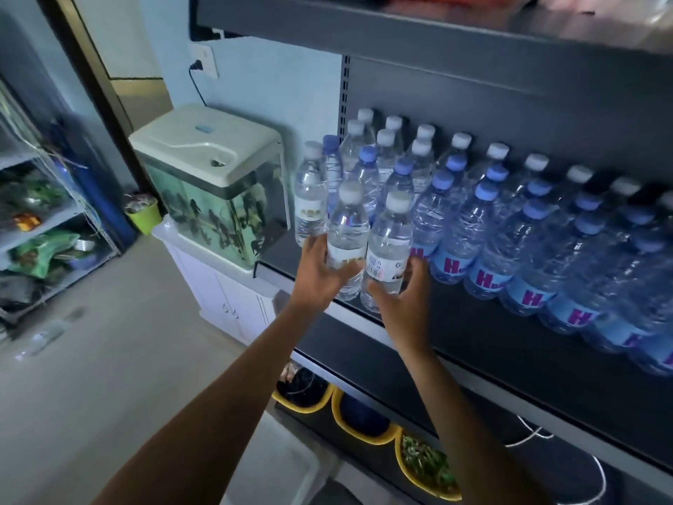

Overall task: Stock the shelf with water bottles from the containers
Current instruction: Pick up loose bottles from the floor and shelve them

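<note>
Your left hand (320,271) wraps the lower body of one white-capped bottle (347,227); your right hand (404,300) grips a second bottle (389,238) touching it. Both stand upright, caps up, long axes near vertical, at the front left edge of the shelf (491,322), ahead of the blue-capped rows (469,227). Bases down or lifted: cannot tell. Labels blurred; far-right bottles cut off.

We note a small shop. A dark metal display shelf (473,333) carries water bottles (484,227) in ranked rows, labels outward; yellow bins (362,436) of loose goods sit below; a rack (40,231) at left holds bagged greens. A fish tank (218,198) stands beside.
</note>
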A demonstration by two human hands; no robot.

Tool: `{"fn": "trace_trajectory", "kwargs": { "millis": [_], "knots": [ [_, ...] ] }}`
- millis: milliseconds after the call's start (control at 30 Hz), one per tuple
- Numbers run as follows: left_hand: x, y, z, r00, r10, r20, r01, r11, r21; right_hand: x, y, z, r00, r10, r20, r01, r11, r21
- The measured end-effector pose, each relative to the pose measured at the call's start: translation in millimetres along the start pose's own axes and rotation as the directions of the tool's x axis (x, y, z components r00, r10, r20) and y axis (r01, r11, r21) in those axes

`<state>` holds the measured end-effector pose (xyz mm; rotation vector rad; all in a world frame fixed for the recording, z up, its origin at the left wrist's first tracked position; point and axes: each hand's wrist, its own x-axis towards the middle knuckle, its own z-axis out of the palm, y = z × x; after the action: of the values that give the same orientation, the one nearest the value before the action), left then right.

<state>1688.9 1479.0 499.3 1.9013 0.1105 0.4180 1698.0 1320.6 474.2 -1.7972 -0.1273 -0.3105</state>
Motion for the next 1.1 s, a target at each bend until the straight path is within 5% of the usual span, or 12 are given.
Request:
{"fn": "trace_trajectory", "kwargs": {
  "millis": [200,433,800,1100],
  "knots": [
    [-2.2,-21.4,0.8,1.0,0.008,-0.011,-0.01,0.993,-0.116,2.7,14.2,11.7,0.998,-0.046,-0.032,0.042,0.992,-0.116],
    [-3.4,-44.0,6.8,0.99,-0.102,-0.102,0.107,0.993,0.047,9.2,13.0,32.0,0.993,-0.092,-0.079,0.066,0.957,-0.282],
    [20.1,-54.4,1.7,0.977,-0.165,-0.138,0.193,0.954,0.231,10.1,22.1,35.5,0.997,-0.058,0.046,0.063,0.992,-0.11],
    [36.3,-66.3,-8.7,0.954,-0.239,-0.184,0.27,0.948,0.168,36.0,28.5,50.6,0.998,0.061,0.028,-0.057,0.989,-0.14]
  ]
}}
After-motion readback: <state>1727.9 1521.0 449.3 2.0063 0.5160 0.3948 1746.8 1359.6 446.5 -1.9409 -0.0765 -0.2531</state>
